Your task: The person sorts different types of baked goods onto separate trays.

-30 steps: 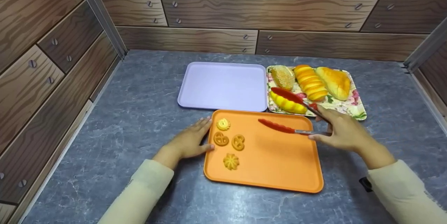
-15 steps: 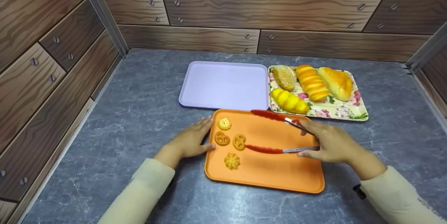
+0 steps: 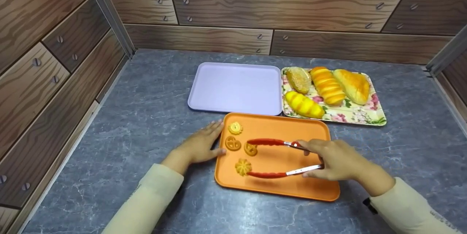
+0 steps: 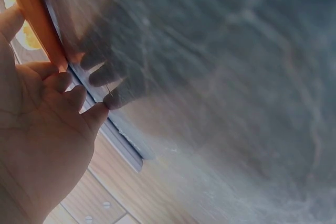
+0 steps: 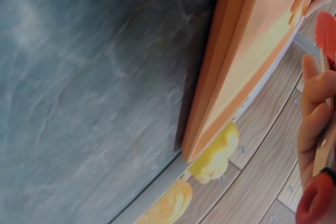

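Wood-patterned wall panels with printed screws stand around a grey marbled tabletop, on which three trays lie close together. Nearest to me is the orange tray; behind it there is a plain lilac tray, and just beside that one, on the right, a floral tray. With my left hand I touch the left side of the orange tray; its fingers are extended rather than curled, and the thumb rests at the rim. My right hand grips the red-tipped tongs, its fingers bent around the metal handles, and the two arms of the tongs are spread wide over the orange tray. One red tip is above the right pretzel cookie and hides a part of it; the other is at the edge of the flower-shaped cookie, but whether they touch I cannot tell. Near them, along the left side of the same tray, lie the left pretzel cookie and a round cookie with notched border. On the floral tray are a seeded roll, a long ridged loaf, a triangular bread and, in front, a yellow bun.
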{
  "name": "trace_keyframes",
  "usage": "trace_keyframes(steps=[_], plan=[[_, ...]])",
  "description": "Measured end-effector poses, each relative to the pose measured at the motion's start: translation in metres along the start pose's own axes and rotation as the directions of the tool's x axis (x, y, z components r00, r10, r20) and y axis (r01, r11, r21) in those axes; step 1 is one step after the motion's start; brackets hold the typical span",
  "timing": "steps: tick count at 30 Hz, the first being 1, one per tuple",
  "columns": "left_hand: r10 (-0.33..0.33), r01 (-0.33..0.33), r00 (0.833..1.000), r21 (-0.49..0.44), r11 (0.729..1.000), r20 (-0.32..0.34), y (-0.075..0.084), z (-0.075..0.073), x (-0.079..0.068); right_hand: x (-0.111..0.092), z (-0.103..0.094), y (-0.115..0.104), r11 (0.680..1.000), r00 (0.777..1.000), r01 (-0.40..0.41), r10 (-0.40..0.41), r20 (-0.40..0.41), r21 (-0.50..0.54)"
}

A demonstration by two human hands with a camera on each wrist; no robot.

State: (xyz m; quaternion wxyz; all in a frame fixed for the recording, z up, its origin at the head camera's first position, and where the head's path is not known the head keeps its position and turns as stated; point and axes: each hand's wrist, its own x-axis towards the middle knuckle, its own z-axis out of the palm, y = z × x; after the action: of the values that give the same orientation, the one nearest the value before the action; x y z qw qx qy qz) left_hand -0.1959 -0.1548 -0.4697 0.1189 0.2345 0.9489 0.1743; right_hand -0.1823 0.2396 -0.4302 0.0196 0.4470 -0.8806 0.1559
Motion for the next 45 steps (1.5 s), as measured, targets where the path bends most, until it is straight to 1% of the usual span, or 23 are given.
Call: trace_keyframes(steps=[8, 18, 23, 29, 36, 42, 45], plan=[[0.023, -0.023, 1.000, 0.009, 1.000, -0.013, 0.000, 0.000, 0.000, 0.004, 0.003, -0.010, 0.999, 0.999, 0.029, -0.028, 0.030, -0.035], [0.015, -0.015, 1.000, 0.007, 1.000, -0.002, 0.000, 0.000, 0.000, 0.008, 0.006, -0.019, 0.999, 0.996, 0.013, -0.009, 0.091, -0.046], [0.004, -0.004, 1.000, 0.006, 1.000, 0.006, 0.000, 0.000, 0.000, 0.008, 0.007, -0.019, 1.000, 0.996, 0.013, -0.011, 0.090, -0.028], [-0.003, 0.003, 1.000, 0.011, 1.000, 0.009, -0.001, 0.001, 0.001, 0.008, 0.007, -0.021, 1.000, 0.994, -0.008, 0.010, 0.108, -0.022], [0.026, -0.026, 1.000, -0.003, 1.000, -0.006, -0.001, 0.001, 0.000, 0.008, 0.005, -0.022, 1.000, 0.992, -0.015, 0.017, 0.122, -0.019], [0.023, -0.023, 1.000, 0.004, 1.000, -0.005, 0.000, 0.001, 0.000, 0.007, 0.007, -0.021, 1.000, 0.992, -0.009, 0.011, 0.124, -0.014], [0.022, -0.022, 1.000, 0.004, 1.000, -0.006, 0.000, 0.000, -0.001, 0.007, 0.008, -0.021, 1.000, 0.994, 0.002, -0.002, 0.110, -0.009]])
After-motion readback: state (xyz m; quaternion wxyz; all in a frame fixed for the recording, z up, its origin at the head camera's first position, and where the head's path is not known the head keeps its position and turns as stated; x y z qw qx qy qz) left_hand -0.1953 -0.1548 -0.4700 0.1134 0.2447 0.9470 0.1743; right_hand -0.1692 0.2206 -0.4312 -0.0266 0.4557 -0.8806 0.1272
